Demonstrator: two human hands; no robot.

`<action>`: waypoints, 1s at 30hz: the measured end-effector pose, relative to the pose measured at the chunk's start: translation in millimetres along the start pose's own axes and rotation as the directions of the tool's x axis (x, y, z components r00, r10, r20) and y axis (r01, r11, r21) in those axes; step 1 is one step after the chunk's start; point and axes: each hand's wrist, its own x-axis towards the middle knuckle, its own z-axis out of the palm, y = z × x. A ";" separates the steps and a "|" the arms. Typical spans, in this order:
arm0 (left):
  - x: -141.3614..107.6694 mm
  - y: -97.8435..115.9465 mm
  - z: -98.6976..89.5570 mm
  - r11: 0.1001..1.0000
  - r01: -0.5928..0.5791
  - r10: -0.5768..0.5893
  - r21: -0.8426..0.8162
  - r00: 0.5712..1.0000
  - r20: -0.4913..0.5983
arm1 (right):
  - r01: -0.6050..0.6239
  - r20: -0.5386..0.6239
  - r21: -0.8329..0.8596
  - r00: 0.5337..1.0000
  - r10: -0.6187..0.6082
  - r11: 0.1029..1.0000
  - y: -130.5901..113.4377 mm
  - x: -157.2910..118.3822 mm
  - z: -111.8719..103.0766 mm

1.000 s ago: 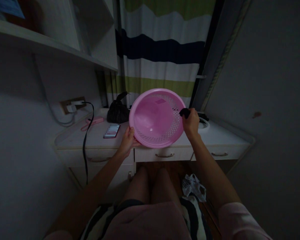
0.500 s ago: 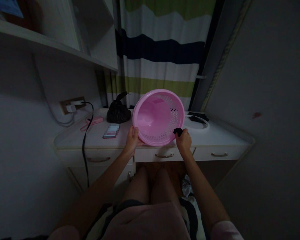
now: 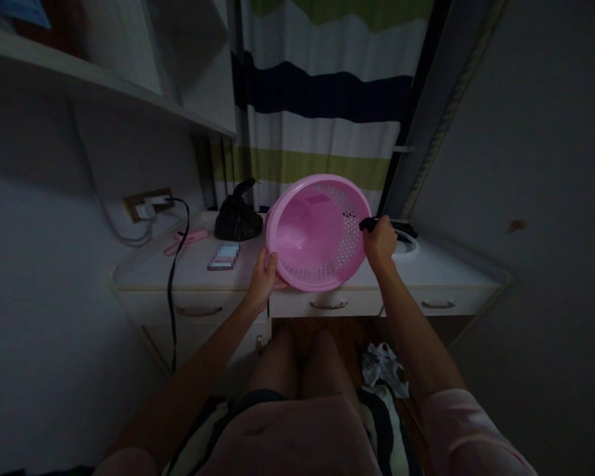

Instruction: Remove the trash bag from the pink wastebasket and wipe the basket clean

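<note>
A round pink plastic basket [image 3: 310, 231] with perforated sides is tilted so its open mouth faces me over the desk's front edge. My left hand [image 3: 265, 284] grips its lower left rim, thumb on the inside. At the basket's right rim, my right hand [image 3: 381, 243] is closed around a small bunched black cloth [image 3: 368, 225]; the kind of cloth cannot be made out. Behind that hand a white ring [image 3: 409, 248] lies on the desk, partly hidden, with a flat black item [image 3: 406, 229] by it.
On the white desk [image 3: 446, 271] are a knotted black plastic bag [image 3: 238, 218], a phone [image 3: 224, 256] and a pink strapped item [image 3: 193, 236]. A black cable [image 3: 170, 284] hangs from the wall socket at left. A crumpled plastic bag [image 3: 384, 363] lies on the floor.
My right hand with the black cloth has moved up and right along the basket's rim, from its lower right to its right side. My left hand still grips the basket.
</note>
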 end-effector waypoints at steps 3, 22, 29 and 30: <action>0.6 -1.6 1.6 1.000 0.004 -0.004 0.003 1.000 -0.004 | -0.019 0.003 -0.012 1.000 0.019 1.000 5.8 -13.5 3.5; 1.4 -15.3 1.7 0.999 -0.018 0.019 0.030 1.000 -0.022 | -0.056 0.077 -0.037 0.995 0.059 0.998 20.7 -32.6 18.4; -2.3 -11.8 2.2 0.999 -0.025 0.025 0.038 1.000 -0.004 | 0.011 -0.020 -0.045 1.000 -0.012 0.999 3.2 2.1 5.4; -3.1 -10.7 2.6 0.999 -0.031 0.032 0.030 0.999 -0.008 | 0.016 -0.024 -0.047 1.000 -0.017 0.999 2.4 2.7 4.7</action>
